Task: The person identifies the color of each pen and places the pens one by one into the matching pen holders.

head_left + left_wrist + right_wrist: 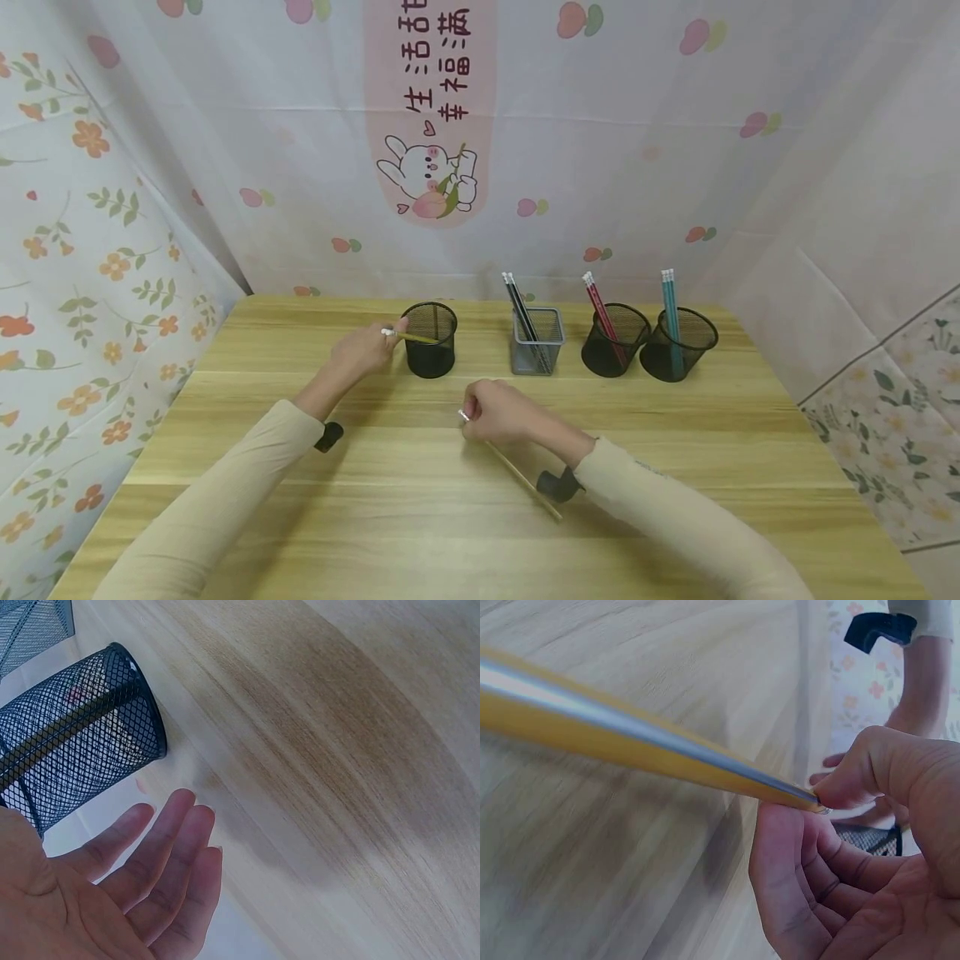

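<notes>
My right hand [501, 411] pinches a yellow pencil [525, 482] close to its white eraser end, between thumb and forefinger. The shaft [630, 735] slants from the fingertips down toward the front of the table. At the left, my left hand [362, 350] is beside a round black mesh pencil cup [431, 362]. Its fingers [161, 874] are extended and lightly bent, and the thumb is mostly hidden. Another yellow pencil [420, 339] leans in that cup, its eraser end sticking out over the rim and overlapping the left hand in the head view.
To the right stand a grey square mesh holder [522, 360] with black pencils, a black mesh cup [595, 357] with red pencils and another black cup [657, 360] with teal pencils. A patterned curtain [600, 167] hangs behind the wooden table [420, 517].
</notes>
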A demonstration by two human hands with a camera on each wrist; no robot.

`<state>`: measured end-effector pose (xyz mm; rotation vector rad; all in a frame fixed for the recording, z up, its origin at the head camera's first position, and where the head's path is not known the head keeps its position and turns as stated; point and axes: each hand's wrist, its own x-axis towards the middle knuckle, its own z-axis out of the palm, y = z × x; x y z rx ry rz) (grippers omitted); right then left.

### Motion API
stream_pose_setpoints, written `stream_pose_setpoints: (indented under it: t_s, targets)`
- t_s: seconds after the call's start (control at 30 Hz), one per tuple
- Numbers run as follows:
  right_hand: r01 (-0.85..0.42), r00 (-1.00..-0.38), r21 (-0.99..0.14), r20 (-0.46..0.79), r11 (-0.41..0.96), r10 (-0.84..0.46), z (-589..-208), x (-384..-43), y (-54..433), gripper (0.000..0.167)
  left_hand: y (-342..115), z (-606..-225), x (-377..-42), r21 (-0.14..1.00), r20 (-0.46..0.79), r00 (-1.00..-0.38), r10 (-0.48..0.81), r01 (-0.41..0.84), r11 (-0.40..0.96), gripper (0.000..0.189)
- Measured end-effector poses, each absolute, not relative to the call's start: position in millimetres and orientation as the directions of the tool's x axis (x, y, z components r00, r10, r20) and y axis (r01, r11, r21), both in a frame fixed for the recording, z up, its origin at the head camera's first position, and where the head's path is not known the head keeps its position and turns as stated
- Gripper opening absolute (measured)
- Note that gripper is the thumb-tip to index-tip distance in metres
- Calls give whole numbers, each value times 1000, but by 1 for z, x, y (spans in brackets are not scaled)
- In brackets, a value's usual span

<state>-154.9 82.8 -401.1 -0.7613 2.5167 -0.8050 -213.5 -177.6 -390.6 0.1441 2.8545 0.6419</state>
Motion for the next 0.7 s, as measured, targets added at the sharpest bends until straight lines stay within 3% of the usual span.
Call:
stream_pose_setpoints:
  t_s: [0.43, 0.7]
  targets:
    - [-410, -764, -672, -117, 617, -635, -403, -161, 105, 12, -177, -390, -212, 440, -187, -973, 137, 42, 897, 77]
    - [-423, -762, -685, -85, 592, -642, -397, -163, 112, 12, -179, -390, -211, 443, -184, -974, 136, 41, 895, 85]
